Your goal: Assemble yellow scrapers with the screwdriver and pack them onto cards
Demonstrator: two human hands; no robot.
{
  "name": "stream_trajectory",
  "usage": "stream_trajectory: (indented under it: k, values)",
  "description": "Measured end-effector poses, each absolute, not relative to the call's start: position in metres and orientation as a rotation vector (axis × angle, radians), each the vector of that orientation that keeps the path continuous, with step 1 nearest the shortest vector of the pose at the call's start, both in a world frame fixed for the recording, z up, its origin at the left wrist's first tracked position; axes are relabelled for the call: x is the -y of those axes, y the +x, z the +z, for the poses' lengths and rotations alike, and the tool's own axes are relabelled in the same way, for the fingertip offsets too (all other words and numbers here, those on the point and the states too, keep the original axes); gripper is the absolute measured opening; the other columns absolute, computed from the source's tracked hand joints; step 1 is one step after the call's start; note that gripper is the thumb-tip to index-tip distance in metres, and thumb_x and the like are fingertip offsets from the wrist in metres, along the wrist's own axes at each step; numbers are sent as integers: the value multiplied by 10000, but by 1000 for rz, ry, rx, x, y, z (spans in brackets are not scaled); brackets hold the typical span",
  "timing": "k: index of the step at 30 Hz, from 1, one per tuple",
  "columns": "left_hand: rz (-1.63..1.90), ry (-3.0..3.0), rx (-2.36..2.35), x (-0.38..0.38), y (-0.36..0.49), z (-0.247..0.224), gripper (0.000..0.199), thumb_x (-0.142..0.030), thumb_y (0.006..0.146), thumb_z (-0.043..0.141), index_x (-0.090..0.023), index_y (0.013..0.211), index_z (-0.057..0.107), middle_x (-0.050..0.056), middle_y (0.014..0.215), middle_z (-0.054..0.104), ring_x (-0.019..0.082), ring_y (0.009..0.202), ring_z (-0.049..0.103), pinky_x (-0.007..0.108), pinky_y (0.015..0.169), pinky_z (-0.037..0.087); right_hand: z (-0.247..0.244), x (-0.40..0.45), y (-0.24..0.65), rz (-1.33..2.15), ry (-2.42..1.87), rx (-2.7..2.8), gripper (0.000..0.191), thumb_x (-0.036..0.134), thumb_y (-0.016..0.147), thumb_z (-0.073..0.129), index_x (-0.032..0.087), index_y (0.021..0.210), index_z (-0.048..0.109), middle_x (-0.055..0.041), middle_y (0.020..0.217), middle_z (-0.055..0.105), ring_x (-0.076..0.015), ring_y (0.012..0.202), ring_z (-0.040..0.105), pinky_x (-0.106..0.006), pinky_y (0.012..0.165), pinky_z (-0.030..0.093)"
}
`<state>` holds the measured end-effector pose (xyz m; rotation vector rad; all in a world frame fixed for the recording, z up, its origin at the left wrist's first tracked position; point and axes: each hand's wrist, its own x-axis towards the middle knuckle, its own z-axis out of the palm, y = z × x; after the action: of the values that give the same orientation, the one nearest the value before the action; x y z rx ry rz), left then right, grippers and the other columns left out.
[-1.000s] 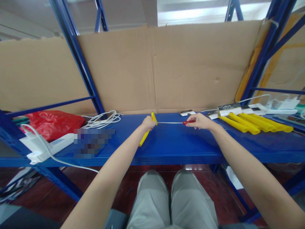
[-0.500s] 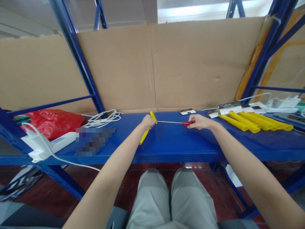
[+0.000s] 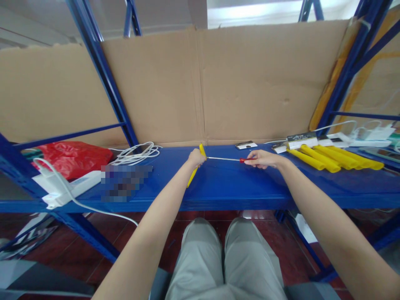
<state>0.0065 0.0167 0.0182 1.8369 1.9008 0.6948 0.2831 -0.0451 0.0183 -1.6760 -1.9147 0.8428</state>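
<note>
My left hand (image 3: pixel 196 158) is closed around a narrow yellow piece (image 3: pixel 192 177), which slants across the grip with both ends showing. My right hand (image 3: pixel 262 159) pinches the red handle of a screwdriver (image 3: pixel 223 158). The metal shaft runs level to the left, and its tip meets the yellow piece beside my left fingers. What the tip sits against is too small to make out. Both hands are just above the blue shelf top (image 3: pixel 225 187).
Several yellow tubes (image 3: pixel 334 158) lie at the right beside a black-and-white box (image 3: pixel 301 140). A small flat card (image 3: pixel 246 145) lies near the cardboard back (image 3: pixel 265 83). At the left are a red plastic bag (image 3: pixel 75 158), coiled white cable (image 3: pixel 137 154) and a power strip (image 3: pixel 87 180).
The yellow piece has turned slightly in my left hand, its lower end shifting right. My right fingers have changed position on the screwdriver handle. The view has moved a little.
</note>
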Motion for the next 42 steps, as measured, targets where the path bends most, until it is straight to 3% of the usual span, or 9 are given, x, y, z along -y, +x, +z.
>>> stream_trajectory:
  k: [4, 8, 13, 18, 22, 29, 36, 42]
  values:
    - [711, 1794, -1899, -18, 6, 17, 137, -111, 826, 575, -38, 912, 653, 100, 700, 669, 107, 463, 551, 202, 435, 405, 15, 42, 286, 898, -1590, 1877, 510, 463, 483, 839, 193, 811, 557, 45, 556, 510, -70, 461, 417, -193, 416, 302]
    - [754, 1736, -1900, -20, 5, 17, 121, -121, 822, 590, -46, 898, 647, 89, 684, 659, 105, 461, 548, 199, 429, 403, 16, 38, 285, 729, -1441, 1844, 436, 519, 547, 776, 161, 719, 599, 2, 591, 566, -86, 496, 460, -219, 452, 335]
    - [702, 1758, -1932, -25, 5, 17, 96, -106, 797, 614, -63, 877, 646, 99, 662, 658, 143, 496, 597, 221, 460, 435, 17, 38, 283, 588, -1498, 1809, 408, 518, 589, 760, 159, 757, 666, 17, 565, 539, -85, 492, 422, -220, 439, 303]
    - [696, 1769, -1952, -21, 7, 19, 111, -98, 784, 611, -50, 875, 651, 131, 705, 678, 166, 513, 621, 239, 469, 452, 14, 36, 281, 764, -1369, 1510, 407, 439, 601, 803, 191, 807, 555, 18, 698, 576, -61, 519, 419, -184, 442, 335]
    - [694, 1795, -1966, -19, 9, 20, 140, -92, 779, 610, -48, 904, 653, 129, 712, 681, 164, 520, 620, 242, 477, 457, 17, 33, 282, 995, -1194, 1320, 327, 338, 692, 770, 189, 751, 485, 26, 652, 553, -51, 476, 410, -200, 452, 380]
    - [797, 1681, -1837, -16, 2, 20, 54, -110, 800, 611, -68, 798, 645, 4, 487, 543, 98, 411, 498, 220, 468, 423, 21, 38, 284, 1116, -1039, 1322, 255, 167, 680, 753, 183, 811, 534, 23, 693, 575, -75, 573, 529, -214, 558, 460]
    - [847, 1586, -1771, -8, 2, 25, 58, -57, 800, 591, -82, 755, 617, -50, 424, 444, 75, 381, 429, 203, 433, 371, 15, 33, 280, 916, -1075, 1400, 311, 318, 711, 770, 188, 812, 506, 34, 614, 549, -81, 521, 534, -222, 518, 476]
    - [822, 1615, -1803, -12, 3, 23, 65, -90, 798, 607, -84, 737, 630, -20, 447, 490, 94, 409, 470, 223, 472, 410, 12, 31, 270, 736, -1283, 1325, 327, 467, 850, 607, 207, 780, 419, 36, 547, 516, -54, 353, 413, -175, 317, 318]
